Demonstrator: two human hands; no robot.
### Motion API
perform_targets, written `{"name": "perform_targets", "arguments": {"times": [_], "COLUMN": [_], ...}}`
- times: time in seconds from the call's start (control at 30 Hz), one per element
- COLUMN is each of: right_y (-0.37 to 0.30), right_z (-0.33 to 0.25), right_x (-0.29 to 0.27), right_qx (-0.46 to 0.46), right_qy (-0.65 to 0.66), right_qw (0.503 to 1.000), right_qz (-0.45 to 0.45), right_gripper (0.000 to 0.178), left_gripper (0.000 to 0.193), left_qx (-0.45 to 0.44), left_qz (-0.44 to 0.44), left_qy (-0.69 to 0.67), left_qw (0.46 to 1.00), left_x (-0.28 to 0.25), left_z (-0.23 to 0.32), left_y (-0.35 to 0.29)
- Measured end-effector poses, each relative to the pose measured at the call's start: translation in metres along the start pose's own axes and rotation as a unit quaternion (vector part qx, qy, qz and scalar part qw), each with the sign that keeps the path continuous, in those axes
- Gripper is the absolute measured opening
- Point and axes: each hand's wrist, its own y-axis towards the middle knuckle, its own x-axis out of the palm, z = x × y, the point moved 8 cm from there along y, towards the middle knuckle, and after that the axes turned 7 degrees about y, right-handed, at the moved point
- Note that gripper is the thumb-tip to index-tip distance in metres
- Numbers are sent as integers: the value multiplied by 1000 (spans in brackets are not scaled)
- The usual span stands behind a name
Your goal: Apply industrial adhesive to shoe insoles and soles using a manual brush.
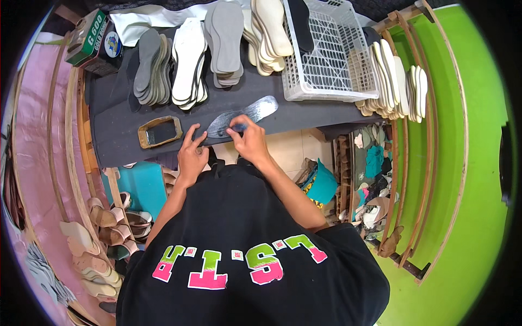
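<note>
A dark insole [265,107] lies slantwise near the table's front edge, its upper face streaked with a shiny wet coat. My right hand [251,142] is closed on a small brush [240,127] with a bluish part showing; its tip meets the insole's nearer half. Beside that end rests my left hand [192,157], fingers spread and fingertips at or very near the insole's edge. Whether they press on it I cannot tell. To the left stands a brown-rimmed open container [142,136] with a dark, glossy inside.
Stacks of grey insoles [149,68], white insoles [187,65] and cream insoles [272,27] line the table's back. A white plastic crate [330,96] stands at back right, beside more cream insoles [389,81]. A green box [89,41] is far left. Shoe racks flank me.
</note>
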Motion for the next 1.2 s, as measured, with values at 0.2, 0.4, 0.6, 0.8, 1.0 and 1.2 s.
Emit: {"name": "perform_targets", "arguments": {"times": [0.2, 0.4, 0.6, 0.8, 1.0, 1.2], "right_y": [22, 12, 27, 52, 63, 63], "right_z": [63, -26, -19, -75, -100, -93], "right_x": [-72, -30, 14, 60, 133, 149], "right_qx": [65, -206, -29, -64, -98, -81], "right_qy": [90, -256, 23, 129, 96, 45], "right_qw": [971, 938, 999, 990, 979, 982], "right_qz": [214, 109, 37, -13, -150, -162], "right_gripper": [16, 19, 11, 11, 16, 21], "left_gripper": [47, 43, 45, 25, 48, 66], "left_qx": [2, 31, -54, 89, -10, -44], "left_qz": [51, 73, -38, 215, 286, 189], "left_qy": [-19, 2, -26, -11, 104, 174], "left_qw": [999, 997, 998, 973, 952, 966], "left_x": [0, -6, -19, -80, -128, -124], "left_z": [2, 10, 7, 10, -27, -57], "left_y": [-2, -4, -8, -33, -36, -23]}}
